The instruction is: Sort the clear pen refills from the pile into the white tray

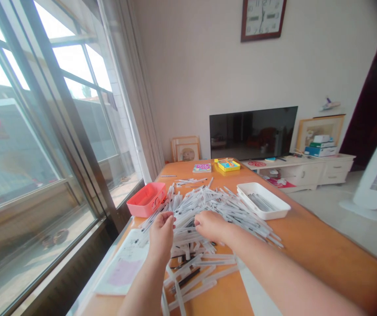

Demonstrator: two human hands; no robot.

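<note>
A large heap of translucent white pen barrels (247, 219), some with dark parts, spreads over the wooden table. My left hand (162, 226) is over the heap's near left side, fingers curled and thumb pressed in. A short way to its right, my right hand (211, 224) has its fingers closed above the heap. What either hand holds, if anything, is too small or hidden to make out. Closer to me lie loose clear tubes (201, 287) and a black pen piece (188, 278). Beyond my left hand stands a pink basket (145, 202).
A white tray (282, 213) with grey sticks stands right of the heap. An open booklet (129, 263) lies at the left edge. Farther back are a purple book (202, 168) and a yellow box (228, 166). A window (76, 109) runs along the left.
</note>
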